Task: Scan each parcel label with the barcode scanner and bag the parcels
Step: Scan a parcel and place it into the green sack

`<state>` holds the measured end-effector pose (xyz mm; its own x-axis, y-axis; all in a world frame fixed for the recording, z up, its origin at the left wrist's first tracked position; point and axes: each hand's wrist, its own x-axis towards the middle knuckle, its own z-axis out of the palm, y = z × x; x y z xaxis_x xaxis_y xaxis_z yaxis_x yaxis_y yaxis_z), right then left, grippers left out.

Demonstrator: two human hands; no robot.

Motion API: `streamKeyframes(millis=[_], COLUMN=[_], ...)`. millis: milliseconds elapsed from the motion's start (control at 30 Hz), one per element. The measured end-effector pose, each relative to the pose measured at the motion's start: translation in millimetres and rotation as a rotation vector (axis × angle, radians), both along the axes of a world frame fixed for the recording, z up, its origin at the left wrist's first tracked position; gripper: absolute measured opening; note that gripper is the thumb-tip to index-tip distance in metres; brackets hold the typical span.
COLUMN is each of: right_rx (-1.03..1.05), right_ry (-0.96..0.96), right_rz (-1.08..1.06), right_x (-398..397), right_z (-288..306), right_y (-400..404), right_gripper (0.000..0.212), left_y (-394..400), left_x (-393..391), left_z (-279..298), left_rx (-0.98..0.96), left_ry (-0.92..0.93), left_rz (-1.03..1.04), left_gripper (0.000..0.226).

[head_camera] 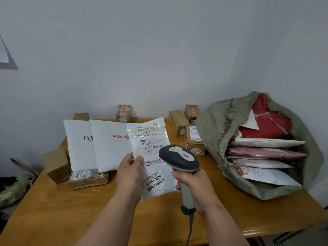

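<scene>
My left hand (130, 172) pinches the left edge of a white bubble mailer (150, 141), held upright above the table with its printed label facing me. My right hand (192, 187) grips the handle of a grey and white barcode scanner (179, 158), whose head sits just in front of the mailer's right side. A green woven sack (213, 128) lies open on the right of the table, with red, pink and white parcels stacked inside. Two white mailers with red print (79, 146) (110, 148) lean behind my left hand.
Several brown cardboard boxes stand on the wooden table (58, 210): one at the left (56, 165), a flat one (87, 179) under the white mailers, others at the back (124, 113) and beside the sack (194, 139). The scanner's cable hangs off the front edge.
</scene>
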<state>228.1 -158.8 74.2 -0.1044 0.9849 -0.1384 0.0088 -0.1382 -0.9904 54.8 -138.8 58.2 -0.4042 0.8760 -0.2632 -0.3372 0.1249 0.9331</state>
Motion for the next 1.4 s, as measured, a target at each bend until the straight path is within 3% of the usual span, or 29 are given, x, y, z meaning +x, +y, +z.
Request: streamKeyframes(millis=[267,467,533,733,800,1067,1167,1267,1333,1400], right_rx=[0.012,0.065,0.116,0.137,0.145,0.125,0.124,0.101,0.089,0.079], right_ry=[-0.002,0.050,0.055,0.100,0.090,0.126,0.133,0.144,0.137,0.129], right_rz=[-0.091,-0.260,-0.311,-0.553,-0.595,-0.663,-0.613,-0.567,-0.553,-0.533], right_x=[16.0,56.9,79.3,171.5,211.4,351.7,377.8,395.6,403.2,407.3], right_z=[-0.9,-3.6,-4.0,-3.2,-0.9,7.5,4.6,-3.3,-8.8,-13.4], right_y=[3.5,6.1,7.9,20.3,26.8,63.9,80.8,94.6,102.2,109.1], right_gripper=[0.036,0.016,0.025,0.013,0.022,0.018,0.017,0.020,0.022,0.021], left_y=[6.3,16.9,21.3,46.1,57.3,126.7,163.1,194.7,205.6,211.7], left_x=[15.3,58.5,82.9,182.1,227.3,368.2,397.0,417.9,425.3,428.0], left_z=[1.9,9.9,15.2,36.7,43.2,75.1,71.8,54.0,38.8,26.6], left_rx=[0.000,0.075,0.126,0.347,0.420,0.828,0.726,0.384,0.220,0.147], left_ry=[-0.030,0.062,0.131,0.596,0.729,1.212,1.487,1.746,1.744,1.679], left_rz=[-0.019,-0.098,-0.162,-0.303,-0.288,-0.133,-0.196,-0.562,-0.720,-0.744], left_gripper=[0.016,0.020,0.025,0.028,0.028,0.032,0.041,0.059,0.057,0.055])
